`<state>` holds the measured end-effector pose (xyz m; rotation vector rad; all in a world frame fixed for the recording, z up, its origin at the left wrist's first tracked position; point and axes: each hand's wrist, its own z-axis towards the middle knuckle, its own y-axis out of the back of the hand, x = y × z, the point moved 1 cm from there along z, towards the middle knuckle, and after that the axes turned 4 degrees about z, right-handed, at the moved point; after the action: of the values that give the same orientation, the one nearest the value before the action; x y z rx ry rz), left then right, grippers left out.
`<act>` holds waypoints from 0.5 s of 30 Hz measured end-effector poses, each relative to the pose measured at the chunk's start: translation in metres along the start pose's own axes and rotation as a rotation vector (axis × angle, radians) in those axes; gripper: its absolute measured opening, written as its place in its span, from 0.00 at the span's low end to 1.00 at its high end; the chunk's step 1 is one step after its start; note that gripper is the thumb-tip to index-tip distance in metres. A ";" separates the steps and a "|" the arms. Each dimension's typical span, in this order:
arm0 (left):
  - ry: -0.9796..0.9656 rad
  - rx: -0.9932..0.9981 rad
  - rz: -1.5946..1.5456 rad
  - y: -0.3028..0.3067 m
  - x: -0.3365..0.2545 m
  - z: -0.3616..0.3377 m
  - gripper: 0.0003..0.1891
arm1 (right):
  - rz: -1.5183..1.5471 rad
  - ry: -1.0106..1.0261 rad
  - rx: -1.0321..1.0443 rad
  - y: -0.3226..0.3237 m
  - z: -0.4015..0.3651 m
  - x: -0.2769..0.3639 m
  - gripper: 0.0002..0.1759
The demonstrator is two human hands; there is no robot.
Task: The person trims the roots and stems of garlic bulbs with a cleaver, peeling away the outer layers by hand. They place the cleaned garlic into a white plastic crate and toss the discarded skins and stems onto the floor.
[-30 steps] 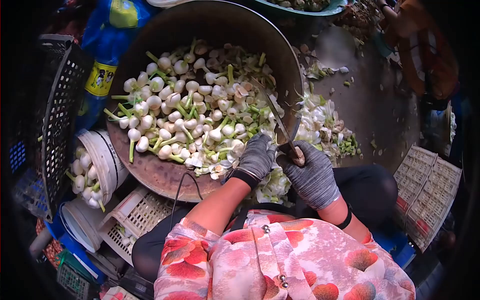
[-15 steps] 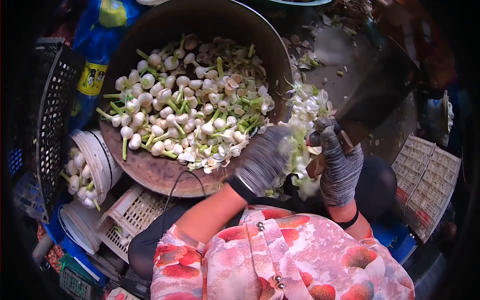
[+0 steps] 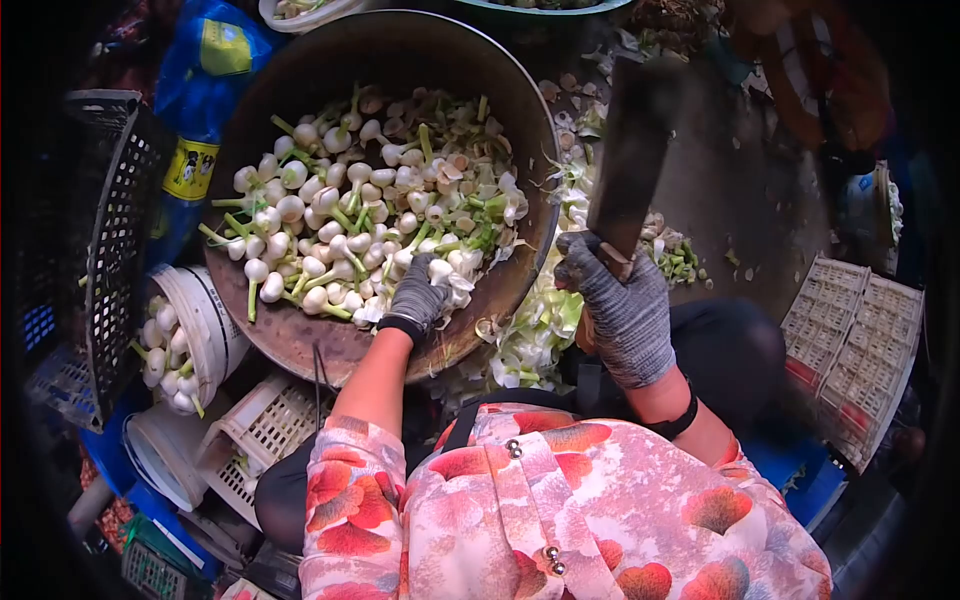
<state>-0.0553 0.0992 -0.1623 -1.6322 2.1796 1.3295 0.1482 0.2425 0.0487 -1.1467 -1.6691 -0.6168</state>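
Observation:
A wide dark metal basin [image 3: 300, 340] holds several white onion bulbs [image 3: 300, 215] with green stalks, and cut trimmings lie on its right side. My left hand [image 3: 420, 292], in a grey glove, reaches into the basin's near edge and closes on a bulb there. My right hand [image 3: 622, 300], also gloved, grips the handle of a broad cleaver [image 3: 632, 150] whose blade points up and away, to the right of the basin. Between my hands and below them lies a heap of pale green trimmings [image 3: 535, 335].
A white bucket [image 3: 195, 325] of trimmed bulbs stands left of the basin, beside a black crate [image 3: 115, 230]. White plastic baskets lie at lower left [image 3: 265, 425] and at right [image 3: 855, 350]. More scraps [image 3: 675, 255] litter the dark floor. Another person's clothing shows at top right.
My left hand has gone from the trimmings heap back into the basin and onto a bulb. My right hand has swung the cleaver from lying across the basin rim to upright.

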 end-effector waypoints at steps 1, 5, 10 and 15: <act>-0.107 -0.053 -0.048 0.008 -0.006 -0.007 0.27 | -0.019 -0.014 0.023 -0.001 0.000 -0.004 0.14; -0.195 -0.037 -0.558 0.029 -0.031 -0.032 0.27 | -0.527 0.068 0.143 -0.014 -0.004 -0.004 0.13; -0.449 0.001 -0.691 0.054 -0.053 -0.069 0.25 | -0.929 0.223 0.387 -0.028 -0.008 -0.015 0.16; -0.476 -0.075 -0.162 0.061 -0.048 -0.123 0.25 | -1.019 0.380 0.488 -0.037 -0.028 -0.013 0.14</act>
<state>-0.0367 0.0515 -0.0257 -1.3069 1.7063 1.5690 0.1276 0.1987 0.0518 0.2338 -1.8398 -0.8935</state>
